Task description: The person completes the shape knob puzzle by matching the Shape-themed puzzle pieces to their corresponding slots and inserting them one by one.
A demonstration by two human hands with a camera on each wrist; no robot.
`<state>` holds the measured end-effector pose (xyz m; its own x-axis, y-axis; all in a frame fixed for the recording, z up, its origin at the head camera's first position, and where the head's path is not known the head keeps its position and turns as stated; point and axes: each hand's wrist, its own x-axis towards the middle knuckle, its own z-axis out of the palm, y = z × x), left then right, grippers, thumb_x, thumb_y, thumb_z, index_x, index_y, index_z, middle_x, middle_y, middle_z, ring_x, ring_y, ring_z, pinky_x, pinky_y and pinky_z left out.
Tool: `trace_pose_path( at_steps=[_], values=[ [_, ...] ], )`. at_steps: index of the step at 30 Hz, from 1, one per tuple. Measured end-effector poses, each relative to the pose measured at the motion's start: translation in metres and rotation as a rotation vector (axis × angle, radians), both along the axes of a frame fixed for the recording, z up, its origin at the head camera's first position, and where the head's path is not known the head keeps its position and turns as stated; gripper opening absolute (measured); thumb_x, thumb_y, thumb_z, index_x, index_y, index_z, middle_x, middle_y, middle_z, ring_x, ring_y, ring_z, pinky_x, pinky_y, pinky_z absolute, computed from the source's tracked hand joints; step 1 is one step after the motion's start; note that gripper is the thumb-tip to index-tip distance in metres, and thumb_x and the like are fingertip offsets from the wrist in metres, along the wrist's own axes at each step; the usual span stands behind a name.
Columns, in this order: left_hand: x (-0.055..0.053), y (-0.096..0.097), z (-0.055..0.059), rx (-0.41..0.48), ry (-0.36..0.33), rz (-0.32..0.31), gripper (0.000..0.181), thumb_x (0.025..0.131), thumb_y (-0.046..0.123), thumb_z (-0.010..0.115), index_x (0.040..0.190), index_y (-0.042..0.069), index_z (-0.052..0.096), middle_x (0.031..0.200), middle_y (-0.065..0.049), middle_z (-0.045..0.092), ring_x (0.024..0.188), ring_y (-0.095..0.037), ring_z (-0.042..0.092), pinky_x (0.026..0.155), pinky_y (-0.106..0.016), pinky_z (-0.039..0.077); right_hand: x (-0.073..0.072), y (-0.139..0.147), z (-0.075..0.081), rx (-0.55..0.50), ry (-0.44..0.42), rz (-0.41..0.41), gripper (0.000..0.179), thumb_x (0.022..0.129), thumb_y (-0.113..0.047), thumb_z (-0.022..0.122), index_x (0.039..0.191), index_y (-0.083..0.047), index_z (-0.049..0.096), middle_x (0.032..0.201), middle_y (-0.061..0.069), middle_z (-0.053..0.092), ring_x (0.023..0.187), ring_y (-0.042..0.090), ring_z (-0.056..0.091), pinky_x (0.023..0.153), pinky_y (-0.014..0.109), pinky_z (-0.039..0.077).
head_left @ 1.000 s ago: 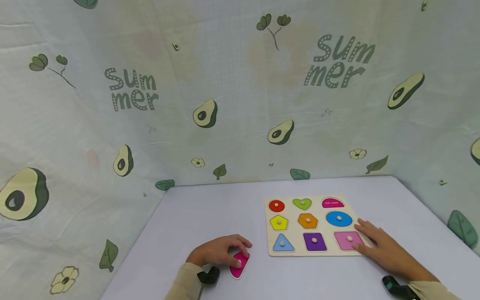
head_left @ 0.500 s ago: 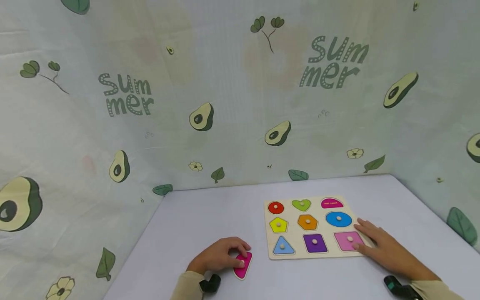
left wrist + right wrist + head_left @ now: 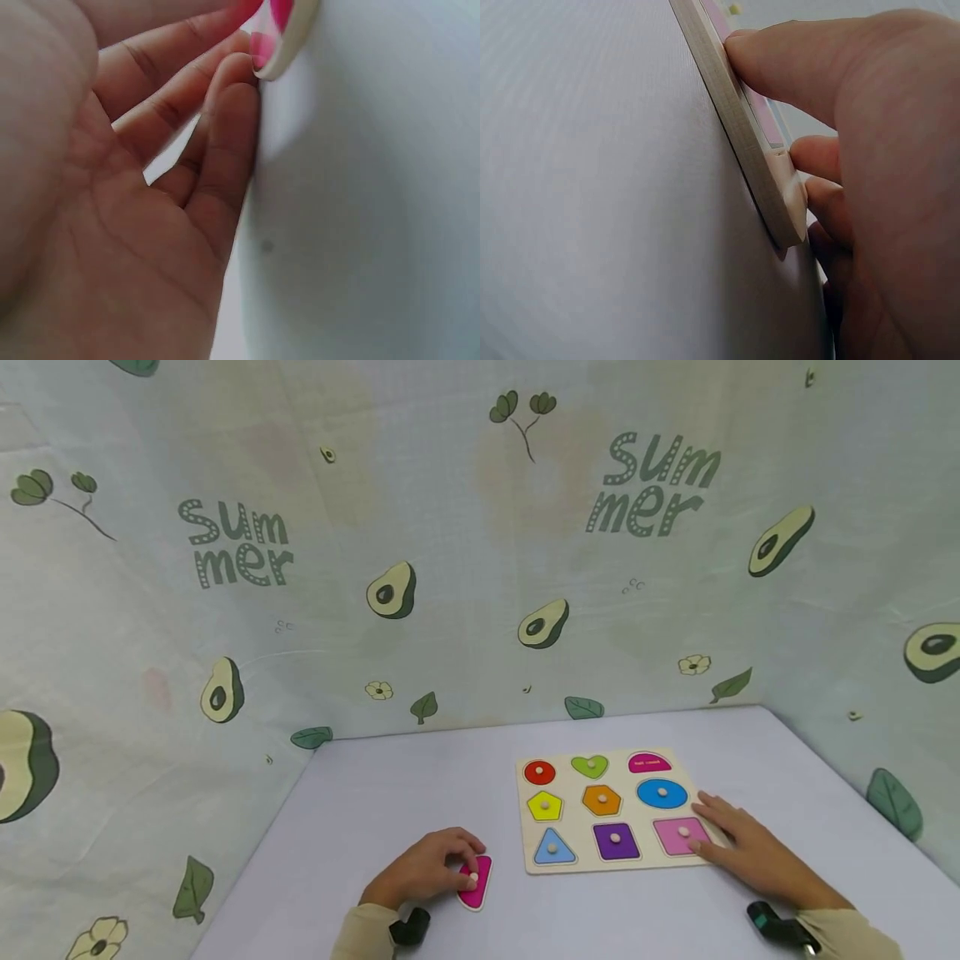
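My left hand [image 3: 427, 868] pinches the small knob of a magenta puzzle piece [image 3: 480, 893], shaped like a half circle with a pale wooden edge. The piece is on or close over the white table, left of the wooden shape puzzle board [image 3: 587, 853]. A corner of the piece [image 3: 281, 16] shows at the fingertips in the left wrist view. My right hand [image 3: 753, 856] rests on the board's right edge with fingers extended. Its thumb [image 3: 787, 60] lies over the pink rectangle piece [image 3: 678, 837]. On the board, the half-circle space [image 3: 649, 763] shows magenta with lettering and no knob.
Other knobbed pieces sit in the board, among them a red circle [image 3: 539, 772], a blue oval [image 3: 660, 794] and a purple square [image 3: 616, 842]. A printed cloth [image 3: 450, 635] hangs behind the table [image 3: 397, 785].
The left hand has moved the magenta piece slightly toward the board and turned it a little. The right hand stays on the board's edge. The head view has shifted slightly.
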<state>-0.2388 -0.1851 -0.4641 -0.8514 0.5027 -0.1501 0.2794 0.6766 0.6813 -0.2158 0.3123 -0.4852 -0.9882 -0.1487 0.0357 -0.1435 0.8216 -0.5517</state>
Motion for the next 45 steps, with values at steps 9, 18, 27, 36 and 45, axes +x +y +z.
trace_pose_path(
  at_steps=[9, 18, 27, 36, 45],
  values=[
    [-0.005, -0.004, -0.006, 0.059, 0.025, -0.013, 0.009, 0.086, 0.020, 0.078, 0.083, 0.025, 0.072, 0.114, 0.021, 0.061, 0.114, -0.011, 0.053, 0.102, -0.042, 0.045, -0.004, -0.001, 0.001, -0.009, 0.017, 0.014, 0.081, 0.090, -0.053, 0.068, 0.144, 0.004, 0.048, 0.152, 0.033, 0.033, 0.137, 0.058, 0.024, 0.104, 0.075, 0.019],
    [-0.001, -0.001, -0.008, 0.122, 0.019, 0.017, 0.003, 0.090, 0.026, 0.076, 0.089, 0.025, 0.073, 0.116, 0.018, 0.063, 0.115, -0.014, 0.054, 0.102, -0.041, 0.045, 0.000, -0.001, 0.000, 0.014, -0.015, -0.006, 0.084, 0.090, -0.057, 0.065, 0.144, 0.005, 0.048, 0.151, 0.034, 0.033, 0.135, 0.060, 0.024, 0.101, 0.078, 0.020],
    [-0.003, 0.010, -0.003, 0.165, -0.034, 0.125, 0.006, 0.093, 0.026, 0.073, 0.090, 0.027, 0.068, 0.118, 0.015, 0.063, 0.113, -0.020, 0.055, 0.090, -0.038, 0.053, -0.002, 0.002, -0.002, -0.017, 0.014, 0.019, 0.082, 0.091, -0.054, 0.067, 0.143, 0.006, 0.048, 0.151, 0.034, 0.032, 0.136, 0.059, 0.024, 0.104, 0.076, 0.019],
    [-0.018, 0.025, 0.000, 0.235, 0.054, 0.142, 0.004, 0.094, 0.022, 0.072, 0.091, 0.021, 0.069, 0.122, 0.012, 0.064, 0.112, -0.020, 0.058, 0.088, -0.034, 0.054, -0.003, 0.004, 0.000, -0.023, 0.024, 0.018, 0.081, 0.091, -0.053, 0.067, 0.143, 0.006, 0.048, 0.152, 0.034, 0.032, 0.137, 0.059, 0.023, 0.106, 0.075, 0.017],
    [-0.025, 0.051, 0.008, 0.258, 0.092, 0.198, 0.006, 0.091, 0.018, 0.074, 0.092, 0.023, 0.071, 0.121, 0.008, 0.064, 0.108, -0.021, 0.062, 0.085, -0.034, 0.057, -0.001, -0.002, -0.001, -0.011, -0.012, -0.008, 0.083, 0.089, -0.056, 0.067, 0.143, 0.005, 0.049, 0.152, 0.034, 0.032, 0.136, 0.059, 0.024, 0.103, 0.077, 0.019]
  ],
)
